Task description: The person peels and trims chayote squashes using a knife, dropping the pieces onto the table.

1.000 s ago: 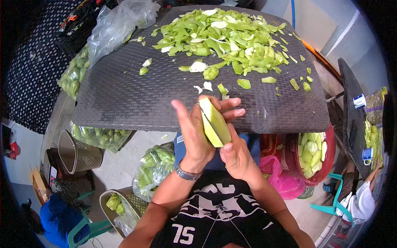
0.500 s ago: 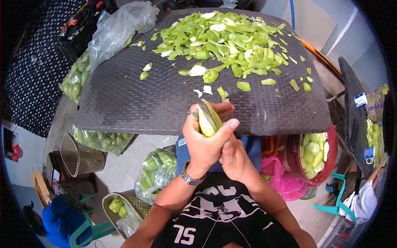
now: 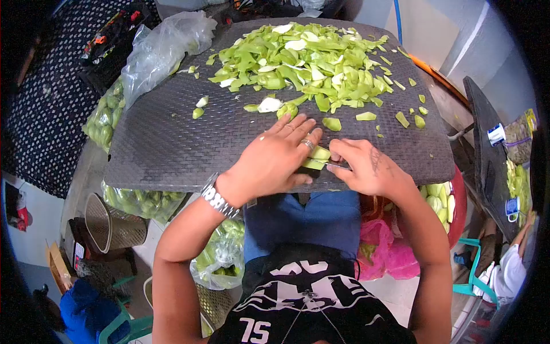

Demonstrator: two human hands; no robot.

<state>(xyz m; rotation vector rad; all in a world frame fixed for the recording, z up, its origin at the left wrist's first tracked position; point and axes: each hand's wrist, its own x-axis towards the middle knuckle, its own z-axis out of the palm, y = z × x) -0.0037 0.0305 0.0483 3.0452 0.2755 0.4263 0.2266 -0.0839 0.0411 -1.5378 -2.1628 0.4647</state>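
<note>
Peelings lie piled on the far part of the desk; a plastic bag rests at its far left corner, a tub stands below its right edge.

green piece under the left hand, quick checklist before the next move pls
1. Green piece on the table: ok, near the close edge
2. Left hand at the piece: ok, though how firmly it holds cannot be told
3. Blade in the right hand: ok
4. Left fingers clear of the whole blade: cannot tell, part may be hidden
5. Pile of peelings away from the blade: ok, farther back
</note>
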